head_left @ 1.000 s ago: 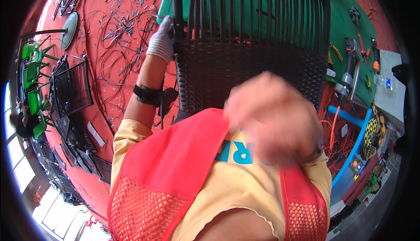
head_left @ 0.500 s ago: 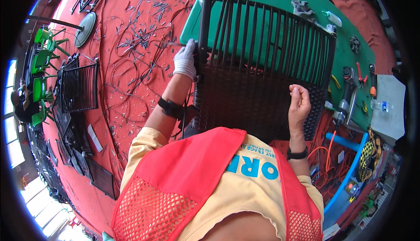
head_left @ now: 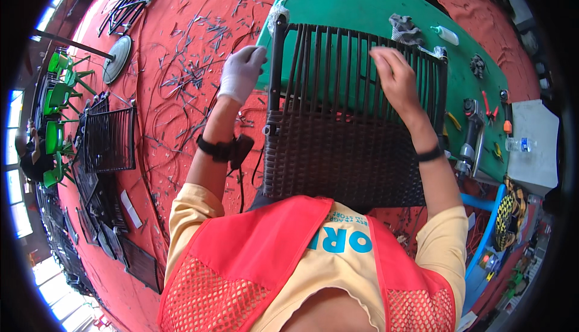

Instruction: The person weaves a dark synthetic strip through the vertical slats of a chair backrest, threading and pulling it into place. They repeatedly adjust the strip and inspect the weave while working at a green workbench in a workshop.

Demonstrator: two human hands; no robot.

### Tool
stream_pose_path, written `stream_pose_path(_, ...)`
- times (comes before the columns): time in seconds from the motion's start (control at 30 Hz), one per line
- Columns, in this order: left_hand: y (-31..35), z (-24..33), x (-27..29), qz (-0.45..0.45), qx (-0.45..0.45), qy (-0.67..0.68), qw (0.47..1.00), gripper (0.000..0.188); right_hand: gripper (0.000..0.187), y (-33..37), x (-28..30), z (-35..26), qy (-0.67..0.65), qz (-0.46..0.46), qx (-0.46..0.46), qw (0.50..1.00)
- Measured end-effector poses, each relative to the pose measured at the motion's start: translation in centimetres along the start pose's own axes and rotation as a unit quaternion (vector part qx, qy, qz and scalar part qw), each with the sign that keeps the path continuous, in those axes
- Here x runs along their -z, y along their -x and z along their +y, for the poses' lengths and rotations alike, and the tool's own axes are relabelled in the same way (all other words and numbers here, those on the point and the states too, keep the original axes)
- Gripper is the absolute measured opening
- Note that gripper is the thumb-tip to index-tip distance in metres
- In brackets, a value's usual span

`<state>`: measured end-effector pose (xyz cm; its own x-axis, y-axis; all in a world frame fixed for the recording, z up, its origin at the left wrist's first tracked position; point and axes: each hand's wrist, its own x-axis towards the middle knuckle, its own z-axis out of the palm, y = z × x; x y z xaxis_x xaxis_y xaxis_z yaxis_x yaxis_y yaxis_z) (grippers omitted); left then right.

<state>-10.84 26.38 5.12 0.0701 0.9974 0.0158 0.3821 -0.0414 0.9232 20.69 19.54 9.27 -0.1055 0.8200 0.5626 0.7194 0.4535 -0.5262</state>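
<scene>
A dark brown woven frame (head_left: 344, 157), like a chair part, leans from my lap onto the green table (head_left: 338, 0). Its near part is tightly woven; bare parallel strands run across the far part. Just left of its upper left post is my left hand (head_left: 241, 74) in a white glove, apart from the post, with its fingers drawn together. Whatever they may hold is too small to make out. My bare right hand (head_left: 398, 82) is raised over the strands right of the middle, fingers stretched out, with nothing seen in it.
On the table are a grey cloth (head_left: 405, 29), a white bottle (head_left: 446, 34), a power tool (head_left: 472, 127) and red-handled pliers (head_left: 490, 107). Strand scraps (head_left: 196, 60) litter the red floor. Dark woven panels (head_left: 108, 133) stand at left; a person (head_left: 33, 154) sits beyond green chairs.
My right hand has moved up and left, from beside the weave to over the bare strands. My left hand has come off the post, leftward. The frame sits lower in view.
</scene>
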Motion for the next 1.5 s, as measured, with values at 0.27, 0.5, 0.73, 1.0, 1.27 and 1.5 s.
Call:
stream_pose_path(0.27, -7.1, 2.2, -7.2, -0.046, -0.01, -0.219, 0.975, 0.034, 0.036, -10.8, -11.6, 2.8, 0.043, -0.164, -0.083, 0.982)
stream_pose_path(0.5, -7.5, 1.5, -7.4, 0.04, -0.005, -0.271, 0.962, 0.029, 0.035, -11.2, -12.8, 2.6, 0.076, -0.272, -0.164, 0.945)
stream_pose_path(0.73, -6.3, 1.8, -6.3, 0.074, 0.024, -0.294, 0.953, 0.028, 0.038, -11.4, -12.5, 0.5, 0.116, -0.301, -0.165, 0.932)
stream_pose_path(1.0, -4.0, 0.0, -5.6, 0.21, -0.026, -0.217, 0.953, 0.033, 0.051, -13.3, -13.6, 1.9, 0.053, -0.373, -0.179, 0.909)
stream_pose_path(1.27, -4.2, -3.2, -7.1, 0.147, -0.012, -0.016, 0.989, 0.039, 0.043, -14.5, -14.0, 2.8, -0.062, -0.39, -0.134, 0.909)
stream_pose_path(1.5, -3.8, -2.5, -7.3, 0.152, 0.007, -0.008, 0.988, 0.039, 0.048, -14.8, -15.8, 2.8, -0.095, -0.405, -0.169, 0.894)
